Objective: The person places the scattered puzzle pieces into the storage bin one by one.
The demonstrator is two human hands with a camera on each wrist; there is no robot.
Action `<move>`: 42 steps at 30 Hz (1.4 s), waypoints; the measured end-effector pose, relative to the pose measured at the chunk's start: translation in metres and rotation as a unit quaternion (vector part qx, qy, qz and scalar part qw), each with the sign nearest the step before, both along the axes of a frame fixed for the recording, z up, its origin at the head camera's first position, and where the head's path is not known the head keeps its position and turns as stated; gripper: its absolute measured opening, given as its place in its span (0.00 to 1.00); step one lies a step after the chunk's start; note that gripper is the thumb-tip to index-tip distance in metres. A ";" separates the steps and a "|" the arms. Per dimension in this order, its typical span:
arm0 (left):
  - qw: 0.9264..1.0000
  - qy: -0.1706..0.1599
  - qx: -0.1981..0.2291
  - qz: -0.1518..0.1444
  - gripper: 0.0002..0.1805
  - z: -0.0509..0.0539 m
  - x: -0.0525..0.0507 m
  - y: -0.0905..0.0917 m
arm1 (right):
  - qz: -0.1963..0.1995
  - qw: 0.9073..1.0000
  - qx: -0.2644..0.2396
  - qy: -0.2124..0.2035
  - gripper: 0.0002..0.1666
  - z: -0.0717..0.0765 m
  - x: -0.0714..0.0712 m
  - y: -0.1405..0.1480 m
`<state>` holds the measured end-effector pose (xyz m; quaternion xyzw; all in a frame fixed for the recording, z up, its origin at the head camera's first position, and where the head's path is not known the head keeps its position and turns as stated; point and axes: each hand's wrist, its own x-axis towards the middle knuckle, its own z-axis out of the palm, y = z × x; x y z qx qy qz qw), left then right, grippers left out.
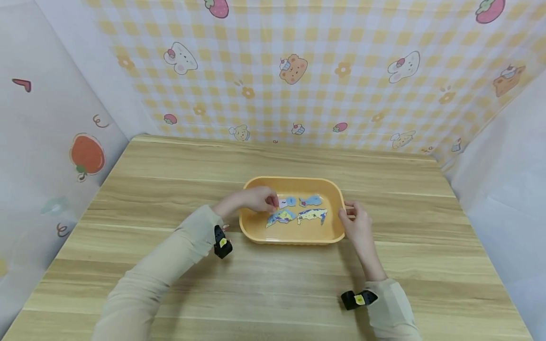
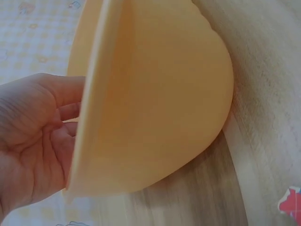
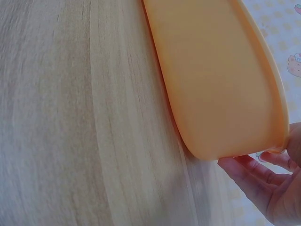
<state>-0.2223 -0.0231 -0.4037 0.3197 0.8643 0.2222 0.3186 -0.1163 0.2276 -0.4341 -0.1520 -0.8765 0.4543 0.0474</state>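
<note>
An orange-yellow plastic basin (image 1: 294, 240) sits on the table, with several flat printed cutout pieces on its floor. Two blue-and-yellow pieces, a left one (image 1: 281, 217) and a right one (image 1: 312, 215), lie in front of a white-and-blue piece (image 1: 287, 202) and a light-blue piece (image 1: 310, 201). My left hand (image 1: 259, 199) reaches over the basin's left side, its fingers bent down beside the white-and-blue piece. The rim hides its fingertips in the left wrist view, so whether they pinch anything is unclear. My right hand (image 1: 357, 221) grips the basin's right end, thumb at the rim and fingers outside.
A small red-and-white piece (image 2: 290, 205) lies on the wooden table (image 1: 273, 293) left of the basin, partly under my left wrist. A checked cloth (image 1: 264, 94) hangs along the table's back edge. Pale printed sheets stand at both sides.
</note>
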 end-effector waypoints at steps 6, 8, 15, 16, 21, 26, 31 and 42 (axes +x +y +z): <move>0.997 0.023 0.071 0.015 0.11 0.008 0.001 -0.011 | -0.002 1.000 0.002 0.001 0.19 0.001 0.000 0.000; 0.995 0.023 0.090 0.028 0.13 0.010 0.001 -0.016 | -0.001 1.000 0.001 0.001 0.19 0.001 0.000 0.000; 0.985 0.041 0.144 0.081 0.16 0.017 0.001 -0.035 | 0.002 1.000 0.003 -0.002 0.19 0.001 0.000 0.000; 0.984 0.047 0.149 0.088 0.16 0.018 0.001 -0.038 | 0.002 1.000 0.003 -0.002 0.19 0.001 0.000 0.000; 0.975 0.062 0.170 0.126 0.16 0.018 0.003 -0.058 | 0.000 1.000 0.001 -0.001 0.19 0.001 0.000 0.000; 0.970 0.068 0.181 0.150 0.18 0.014 0.005 -0.081 | -0.002 1.000 0.001 0.001 0.19 0.003 0.001 0.000; 0.973 0.066 0.159 0.156 0.19 0.006 0.011 -0.100 | -0.002 1.000 0.006 0.005 0.18 0.004 0.001 -0.001; 0.992 0.020 0.050 0.110 0.11 -0.017 0.040 -0.124 | 0.002 1.000 0.003 0.004 0.18 0.004 0.002 -0.001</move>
